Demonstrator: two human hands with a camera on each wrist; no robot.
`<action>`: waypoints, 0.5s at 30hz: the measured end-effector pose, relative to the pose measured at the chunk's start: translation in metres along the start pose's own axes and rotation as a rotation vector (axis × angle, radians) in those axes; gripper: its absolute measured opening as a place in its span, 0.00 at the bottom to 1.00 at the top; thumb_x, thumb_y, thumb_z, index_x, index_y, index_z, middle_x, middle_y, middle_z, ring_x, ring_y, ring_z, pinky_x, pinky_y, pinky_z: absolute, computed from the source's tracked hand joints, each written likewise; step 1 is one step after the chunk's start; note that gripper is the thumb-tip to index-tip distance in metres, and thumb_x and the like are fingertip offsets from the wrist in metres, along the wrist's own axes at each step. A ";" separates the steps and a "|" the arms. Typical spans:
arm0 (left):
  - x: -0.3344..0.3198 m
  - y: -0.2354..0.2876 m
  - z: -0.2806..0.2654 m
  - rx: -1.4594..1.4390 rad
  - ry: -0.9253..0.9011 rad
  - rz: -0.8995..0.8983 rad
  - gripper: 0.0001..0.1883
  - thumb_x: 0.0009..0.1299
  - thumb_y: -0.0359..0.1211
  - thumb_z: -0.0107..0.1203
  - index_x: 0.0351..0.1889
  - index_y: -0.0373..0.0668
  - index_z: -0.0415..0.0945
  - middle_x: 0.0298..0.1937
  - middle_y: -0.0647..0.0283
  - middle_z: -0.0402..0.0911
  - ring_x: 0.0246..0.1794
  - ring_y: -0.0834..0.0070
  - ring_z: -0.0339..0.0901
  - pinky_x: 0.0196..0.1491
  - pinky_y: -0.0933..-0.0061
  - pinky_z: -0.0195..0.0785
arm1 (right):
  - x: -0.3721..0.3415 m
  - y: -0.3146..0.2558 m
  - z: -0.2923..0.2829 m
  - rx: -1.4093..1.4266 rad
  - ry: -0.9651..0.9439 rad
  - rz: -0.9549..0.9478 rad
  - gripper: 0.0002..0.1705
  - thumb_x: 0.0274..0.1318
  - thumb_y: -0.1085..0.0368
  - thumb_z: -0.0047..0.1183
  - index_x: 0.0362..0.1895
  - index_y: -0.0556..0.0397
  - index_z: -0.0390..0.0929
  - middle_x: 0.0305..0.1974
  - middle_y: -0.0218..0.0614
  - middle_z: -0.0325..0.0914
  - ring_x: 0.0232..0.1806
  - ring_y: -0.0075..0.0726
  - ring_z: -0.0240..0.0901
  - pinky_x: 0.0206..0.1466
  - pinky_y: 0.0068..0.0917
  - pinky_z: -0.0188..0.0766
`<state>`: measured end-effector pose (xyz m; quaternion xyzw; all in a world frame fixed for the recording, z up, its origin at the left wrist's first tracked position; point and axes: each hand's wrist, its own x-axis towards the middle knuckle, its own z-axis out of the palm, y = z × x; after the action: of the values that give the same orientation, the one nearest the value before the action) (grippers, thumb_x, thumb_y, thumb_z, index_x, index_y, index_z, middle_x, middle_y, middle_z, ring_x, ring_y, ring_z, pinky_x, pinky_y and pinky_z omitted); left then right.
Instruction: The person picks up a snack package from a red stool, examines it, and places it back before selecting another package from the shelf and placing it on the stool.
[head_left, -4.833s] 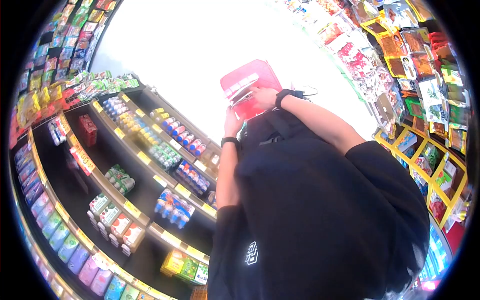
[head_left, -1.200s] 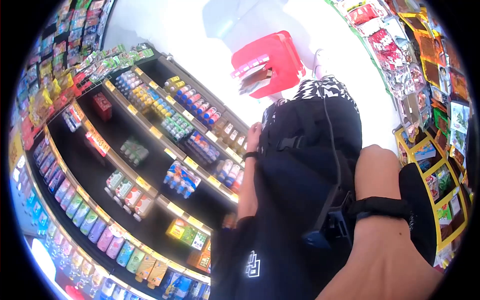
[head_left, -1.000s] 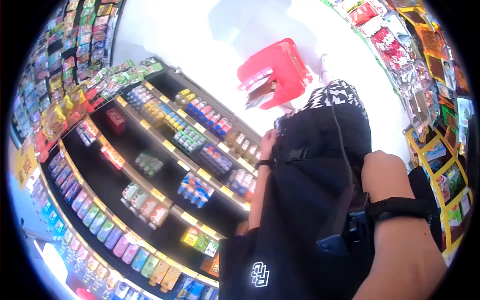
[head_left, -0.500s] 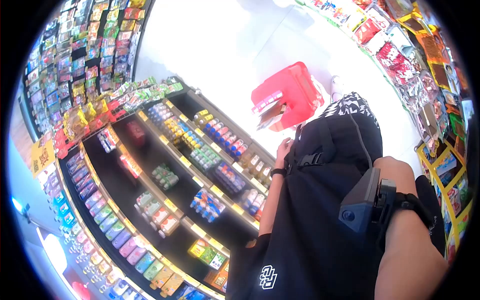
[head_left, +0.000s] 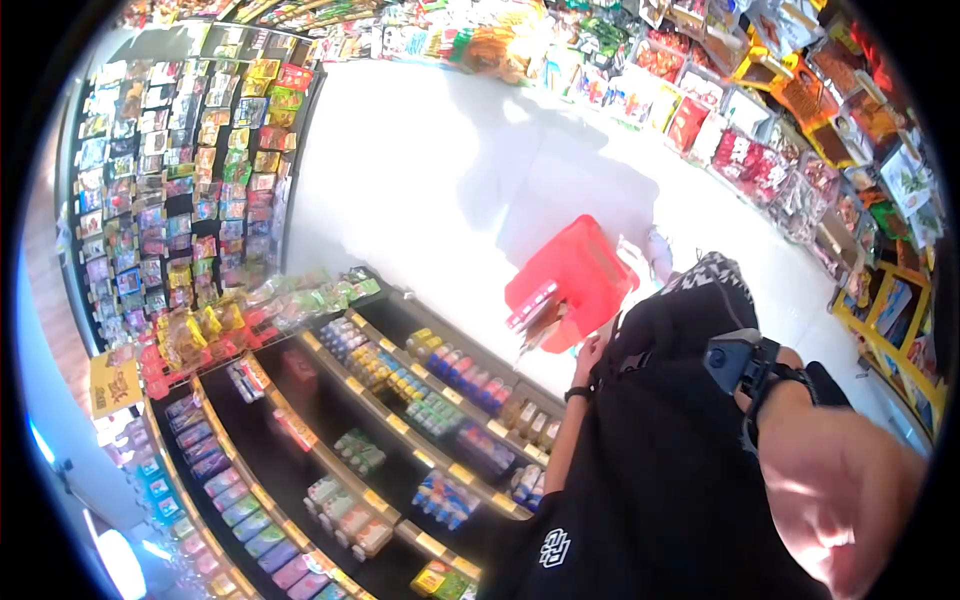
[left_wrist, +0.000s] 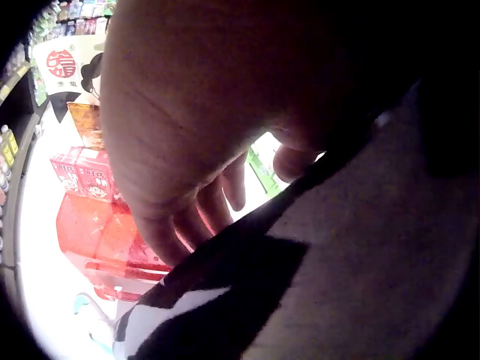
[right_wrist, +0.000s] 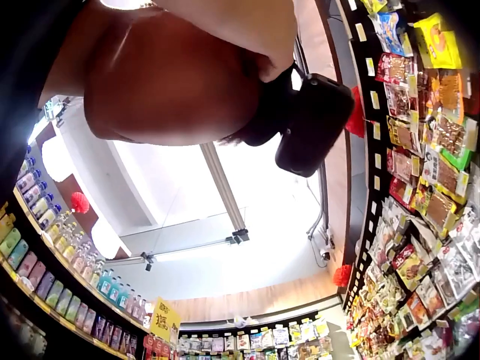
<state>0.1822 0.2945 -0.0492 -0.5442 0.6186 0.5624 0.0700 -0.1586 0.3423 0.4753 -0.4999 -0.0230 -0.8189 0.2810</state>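
Observation:
The left hand (head_left: 591, 352) hangs low beside black-and-white patterned cloth (head_left: 722, 275). In the left wrist view, this hand (left_wrist: 187, 127) has loosely bent fingers near the cloth, with nothing visible in them. Past it is a red basket (head_left: 570, 275) containing packages, among them a red box (left_wrist: 88, 174). Large and close at the lower right of the head view is the raised right hand (head_left: 835, 480); its fingers are unclear. The right wrist view shows part of the right hand (right_wrist: 172, 82) beside a dark, rounded device (right_wrist: 315, 124); whether they touch cannot be told.
Shelves of bottles and cartons (head_left: 445, 500) curve along the left. Hanging snack packets (head_left: 750, 155) line the right, and a packet rack (head_left: 180, 180) stands at the far left. Pale floor (head_left: 400, 180) lies between them. Ceiling lights show in the right wrist view.
The right hand has come up from beside the body towards the head camera. The head view has tilted up, showing more racks. Earlier both hands were at the red basket; the left now hangs beside it.

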 end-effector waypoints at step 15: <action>-0.033 0.008 -0.066 -0.098 -0.015 0.170 0.23 0.65 0.47 0.49 0.45 0.36 0.75 0.35 0.54 0.80 0.37 0.72 0.77 0.40 0.72 0.69 | -0.100 0.062 0.004 -0.910 0.077 0.540 0.09 0.51 0.67 0.53 0.35 0.59 0.73 0.33 0.38 0.74 0.34 0.37 0.71 0.40 0.30 0.66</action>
<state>0.2238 0.2612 0.0025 -0.4882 0.6337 0.6000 0.0000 -0.0907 0.3352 0.3788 -0.5290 0.4746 -0.6624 0.2370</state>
